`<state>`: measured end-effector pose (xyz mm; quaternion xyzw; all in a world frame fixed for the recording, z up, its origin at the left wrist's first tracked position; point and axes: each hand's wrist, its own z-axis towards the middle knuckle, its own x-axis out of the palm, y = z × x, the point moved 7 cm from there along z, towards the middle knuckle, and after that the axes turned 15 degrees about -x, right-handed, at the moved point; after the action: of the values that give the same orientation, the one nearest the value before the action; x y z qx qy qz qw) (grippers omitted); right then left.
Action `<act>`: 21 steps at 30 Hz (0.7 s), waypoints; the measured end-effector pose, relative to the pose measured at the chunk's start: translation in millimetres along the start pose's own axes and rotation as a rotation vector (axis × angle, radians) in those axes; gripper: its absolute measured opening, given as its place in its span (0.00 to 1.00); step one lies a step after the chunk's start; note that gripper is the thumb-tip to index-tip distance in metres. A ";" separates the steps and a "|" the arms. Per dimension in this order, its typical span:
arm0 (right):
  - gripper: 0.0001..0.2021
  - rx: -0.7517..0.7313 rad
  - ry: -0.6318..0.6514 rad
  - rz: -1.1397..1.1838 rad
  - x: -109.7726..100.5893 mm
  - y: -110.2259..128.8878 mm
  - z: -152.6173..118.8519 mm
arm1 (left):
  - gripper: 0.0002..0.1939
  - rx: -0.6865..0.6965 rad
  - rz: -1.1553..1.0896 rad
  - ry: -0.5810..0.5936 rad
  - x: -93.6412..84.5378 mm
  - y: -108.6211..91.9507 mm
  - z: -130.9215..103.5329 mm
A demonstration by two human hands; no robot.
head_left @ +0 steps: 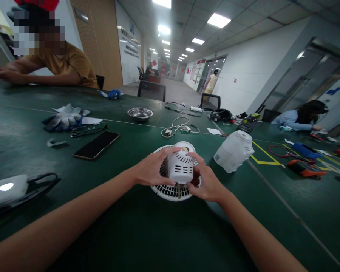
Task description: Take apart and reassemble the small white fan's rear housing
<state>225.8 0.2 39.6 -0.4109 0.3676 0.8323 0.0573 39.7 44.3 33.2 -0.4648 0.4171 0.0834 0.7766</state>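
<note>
My left hand [154, 168] and my right hand [206, 177] grip a white slotted motor housing [180, 168] from both sides. Beneath it lies a round white fan grille [166, 193] on the green table, and a metal shaft points down toward me from the housing. Something copper-brown shows beside my right fingers, partly covered by them. To the right stands a second white plastic cover [234, 151] with slots at its top, tilted and apart from my hands.
On the green table [124, 234] are a phone [96, 145], gloves [64, 118], a metal bowl [140, 114], a white cable [177, 129] and an orange-black meter [304, 169]. A white device [8, 190] lies at left. One person [70, 70] sits across, another [290, 119] at right.
</note>
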 end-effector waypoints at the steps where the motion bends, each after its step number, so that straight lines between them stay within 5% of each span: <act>1: 0.48 -0.001 0.012 -0.012 0.7 0.0 -0.4 | 0.58 -0.012 0.011 -0.006 1.7 1.3 0.5; 7: 0.58 -0.012 -0.189 -0.278 -11.8 -5.9 -2.0 | 0.52 -0.085 0.091 -0.145 7.3 3.7 1.4; 10: 0.53 -0.036 -0.272 -0.297 -18.4 -15.1 -4.0 | 0.46 -0.098 0.028 -0.174 3.8 8.5 1.5; 14: 0.46 0.039 -0.338 -0.237 -28.4 -36.6 -11.0 | 0.34 -0.408 -0.093 -0.343 -12.1 44.6 0.4; 17: 0.49 0.083 -0.296 -0.179 -29.1 -46.3 -12.9 | 0.34 -0.546 -0.231 -0.280 -10.2 63.4 -1.2; 21: 0.51 0.143 -0.346 -0.015 -30.6 -49.7 -13.4 | 0.31 -0.466 -0.477 -0.282 -15.0 64.7 -4.1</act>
<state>274.2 33.6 28.5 -0.2591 0.4076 0.8618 0.1550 -5.6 80.8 1.0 -0.6973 0.1554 0.0562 0.6974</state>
